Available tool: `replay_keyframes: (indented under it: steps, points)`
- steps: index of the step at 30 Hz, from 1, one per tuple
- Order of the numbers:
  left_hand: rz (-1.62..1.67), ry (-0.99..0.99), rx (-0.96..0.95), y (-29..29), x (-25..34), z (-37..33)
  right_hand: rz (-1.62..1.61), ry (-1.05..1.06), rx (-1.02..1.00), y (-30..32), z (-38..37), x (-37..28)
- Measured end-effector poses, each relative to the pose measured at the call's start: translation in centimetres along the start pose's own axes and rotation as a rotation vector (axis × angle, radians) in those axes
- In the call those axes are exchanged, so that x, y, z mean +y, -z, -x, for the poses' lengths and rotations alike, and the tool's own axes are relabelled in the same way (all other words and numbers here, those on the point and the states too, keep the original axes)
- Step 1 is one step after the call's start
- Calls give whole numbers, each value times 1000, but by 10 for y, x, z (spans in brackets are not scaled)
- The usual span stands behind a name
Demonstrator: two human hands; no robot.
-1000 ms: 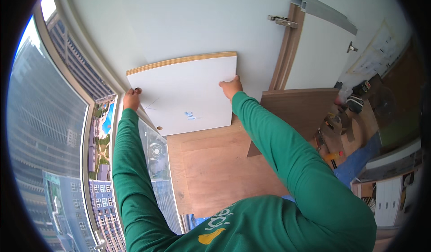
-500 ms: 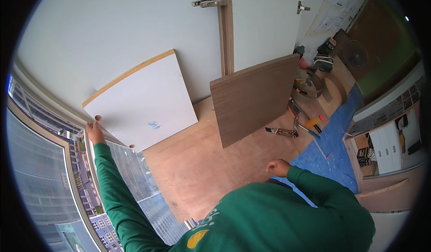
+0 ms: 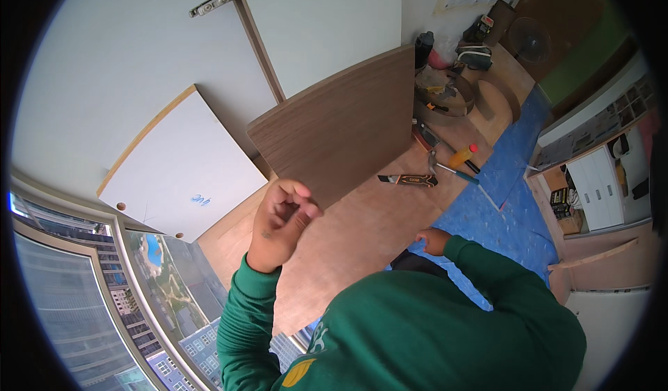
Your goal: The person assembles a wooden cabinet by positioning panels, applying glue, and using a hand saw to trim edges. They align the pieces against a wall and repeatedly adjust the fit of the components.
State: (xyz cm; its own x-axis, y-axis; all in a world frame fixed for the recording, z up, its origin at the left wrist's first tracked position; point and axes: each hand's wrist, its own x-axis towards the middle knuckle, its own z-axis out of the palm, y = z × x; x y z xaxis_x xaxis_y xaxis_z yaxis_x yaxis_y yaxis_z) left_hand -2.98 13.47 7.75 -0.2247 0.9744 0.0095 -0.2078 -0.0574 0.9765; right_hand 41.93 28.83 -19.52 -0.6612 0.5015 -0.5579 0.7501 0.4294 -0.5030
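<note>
My left hand (image 3: 280, 225) is raised in front of the brown wood-grain panel (image 3: 341, 119), its fingers loosely curled with gaps between them and nothing in them. To its left a white panel (image 3: 184, 165) leans against the wall. That panel has a raw wood edge, two round holes near its lower left side and a blue handwritten mark. My right hand (image 3: 433, 240) hangs curled beside my dark-clothed leg, apart from the tools. No object shows in it, though its fingertips are partly hidden.
On the plywood surface (image 3: 348, 259) lie a utility knife (image 3: 410, 180), a hammer (image 3: 454, 171) and a yellow bottle with a red cap (image 3: 463, 155). Coiled edging strips (image 3: 497, 98) sit farther back. Blue sheeting (image 3: 501, 182) covers the right side; a window (image 3: 62, 293) borders the left.
My left hand has let go of the white panel's lower left corner and come right, up before the brown panel. The view has shifted; my right hand stays low and curled.
</note>
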Motion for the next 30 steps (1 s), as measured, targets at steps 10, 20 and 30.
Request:
replay_keyframes:
  steps: [10, 20, 30]
  points:
    - [581, -687, -481, -295, 81, -46, -233, -73, -22, 50, -28, 128]
    - [454, -691, -258, -314, 111, -113, -570, -438, -2, 80, -10, 347]
    - [-848, -19, 582, -165, -36, -155, -407, -649, -183, 46, 17, 429]
